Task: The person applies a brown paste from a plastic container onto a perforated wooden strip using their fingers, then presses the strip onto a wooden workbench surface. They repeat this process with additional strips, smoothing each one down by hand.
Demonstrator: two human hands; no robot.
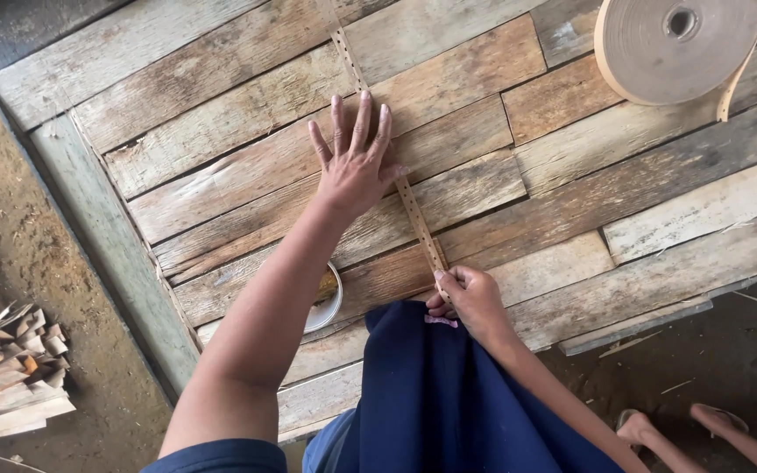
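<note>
Tin point(330, 302), small, round, pale-rimmed, on the table point(221, 114) under my left forearm; mostly hidden by the arm, with something yellowish inside that I cannot identify.

Strip point(413, 210), thin, tan, punched with a row of small holes, lying along the planks from the far edge toward my body. My left hand point(354, 162) lies flat over it, fingers spread, palm pressing it to the wood. My right hand point(470, 298) pinches its near end between thumb and fingers, just above my dark blue garment point(449, 403).

Roll point(672, 48), large, of flat tan tape, at the far right corner, well apart from both hands, a loose tail hanging at its right side.

Table of rough, weathered planks, uneven in colour, with a pale green painted board point(102, 236) along the left edge.

Stack of split wood pieces point(2, 368), on the earth floor at left, apart from the table.

Feet point(685, 425), bare, of another person, on the dirt at lower right, beside my right arm.

Floor point(10, 219) of packed brown earth on both sides.
</note>
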